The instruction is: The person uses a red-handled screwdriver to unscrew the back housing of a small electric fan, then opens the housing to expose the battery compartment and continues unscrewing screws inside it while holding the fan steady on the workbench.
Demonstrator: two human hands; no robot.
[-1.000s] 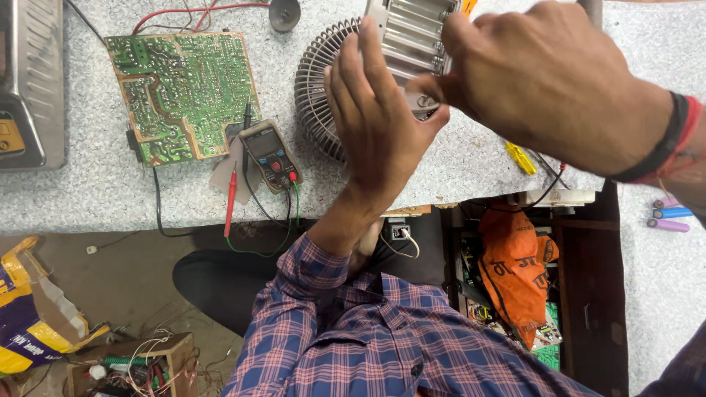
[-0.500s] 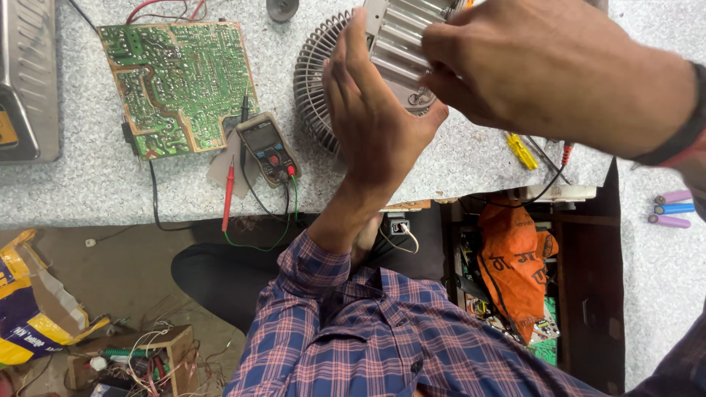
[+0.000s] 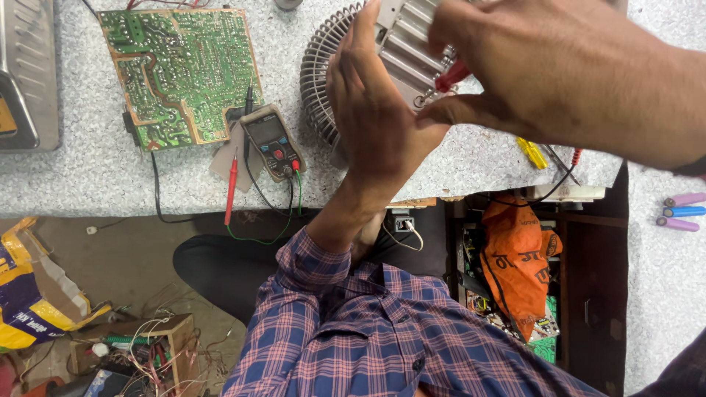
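The left hand (image 3: 375, 110) lies flat, fingers straight, pressed against the side of a ribbed metal heatsink (image 3: 408, 44), steadying it above the speckled tabletop (image 3: 88, 176) rather than closing round it. The right hand (image 3: 559, 66) is pinched shut on a red-handled tool (image 3: 452, 73), probably a screwdriver, whose tip I cannot see; it seems to sit at the heatsink's lower edge. The heatsink is tilted up at the top of the view, in front of a round finned part (image 3: 320, 73) that rests on the tabletop behind it. Whether any fastener is already loose or out cannot be told; the heatsink looks to be in one piece, so the work on it appears to be mid-way at most. To the left lie a green circuit board (image 3: 176, 70) and, just beside it, a multimeter (image 3: 272, 143) with red and green leads trailing off the tabletop edge.
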